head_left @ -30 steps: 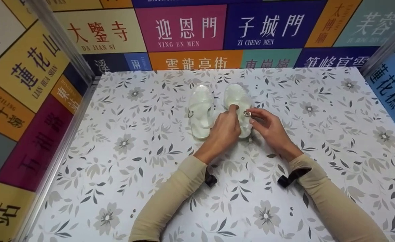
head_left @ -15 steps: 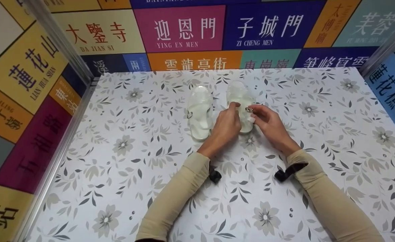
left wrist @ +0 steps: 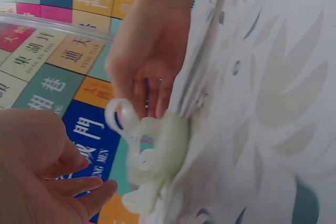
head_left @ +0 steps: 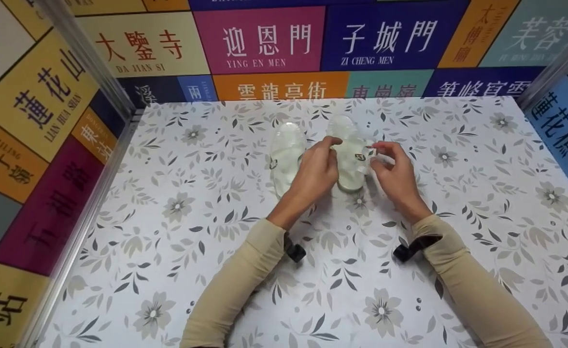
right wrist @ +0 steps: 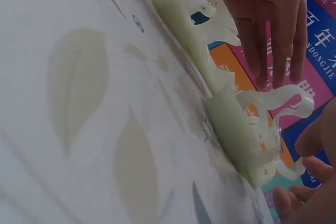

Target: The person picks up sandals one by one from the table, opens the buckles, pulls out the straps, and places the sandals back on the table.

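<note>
Two pale, translucent sandals lie side by side on the tabletop. The left sandal point(head_left: 286, 137) is partly hidden behind my left hand point(head_left: 313, 166). That hand hovers between the pair, fingers loosely bent and apart from the right sandal point(head_left: 350, 180) in the left wrist view. My right hand point(head_left: 397, 171) is at the outer side of the right sandal, where thumb and index finger pinch its strap point(right wrist: 290, 171). A small metal buckle point(head_left: 360, 157) shows on this sandal. Another strap point(left wrist: 116, 116) stands up in a loose loop above the sole.
A white cloth with grey flowers and leaves point(head_left: 177, 208) covers the table. Panels with coloured blocks of lettering point(head_left: 264, 41) stand along its back and sides. Both wrists carry a small black camera point(head_left: 294, 251).
The right hand has shifted slightly outward and up, drawing the strap away from the buckle. My left hand has moved left, uncovering more of the right sandal, whose heel has swung a little.
</note>
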Motion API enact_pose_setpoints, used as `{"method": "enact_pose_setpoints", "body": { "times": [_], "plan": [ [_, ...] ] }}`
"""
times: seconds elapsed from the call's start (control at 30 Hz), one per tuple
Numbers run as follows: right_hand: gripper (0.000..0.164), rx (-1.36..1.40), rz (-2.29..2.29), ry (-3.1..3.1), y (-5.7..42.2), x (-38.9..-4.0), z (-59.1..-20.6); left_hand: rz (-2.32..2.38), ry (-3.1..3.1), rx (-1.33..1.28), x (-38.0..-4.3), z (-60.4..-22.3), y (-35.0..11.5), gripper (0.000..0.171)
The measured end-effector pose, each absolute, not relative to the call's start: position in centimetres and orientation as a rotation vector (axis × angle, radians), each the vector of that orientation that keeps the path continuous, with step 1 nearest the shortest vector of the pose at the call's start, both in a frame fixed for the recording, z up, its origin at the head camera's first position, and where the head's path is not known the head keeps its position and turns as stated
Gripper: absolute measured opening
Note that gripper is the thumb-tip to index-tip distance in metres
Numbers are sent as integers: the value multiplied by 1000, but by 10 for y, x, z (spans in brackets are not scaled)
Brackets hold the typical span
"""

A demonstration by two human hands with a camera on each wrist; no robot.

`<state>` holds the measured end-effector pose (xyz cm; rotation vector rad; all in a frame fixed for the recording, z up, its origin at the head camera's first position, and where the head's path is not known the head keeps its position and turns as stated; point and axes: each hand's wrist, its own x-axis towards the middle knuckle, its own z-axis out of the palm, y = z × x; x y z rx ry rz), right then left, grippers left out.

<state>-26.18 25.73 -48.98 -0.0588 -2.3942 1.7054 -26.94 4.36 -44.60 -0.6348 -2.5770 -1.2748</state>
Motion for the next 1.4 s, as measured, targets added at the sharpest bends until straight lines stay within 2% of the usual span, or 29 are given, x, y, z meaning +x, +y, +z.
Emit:
{"method": "enact_pose_setpoints", "body": {
  "times": [0.23,0.53,0.83,1.0,1.2,1.4],
  "plan": [
    [44,61,1720,-2328,248,-256,-470,-1367,-2512,-569,-272,-428,2,30],
    [45,328,1901,-2271,207,-249,-448,-1329,-2495,-455,-280,-437,-37,31],
    [50,325,2021,-2394,156,-256,-471,-1385,-2622,-299,-283,-460,-62,38],
    [45,275,2130,-2396,138,-260,-488,-1384,-2675,-265,-283,-474,-69,39],
    [42,328,2483,-2221,128,-257,-501,-1450,-2722,-218,-280,-480,-71,42],
    [46,374,2569,-2165,131,-257,-505,-1482,-2698,-198,-278,-480,-70,39]
  ]
}}
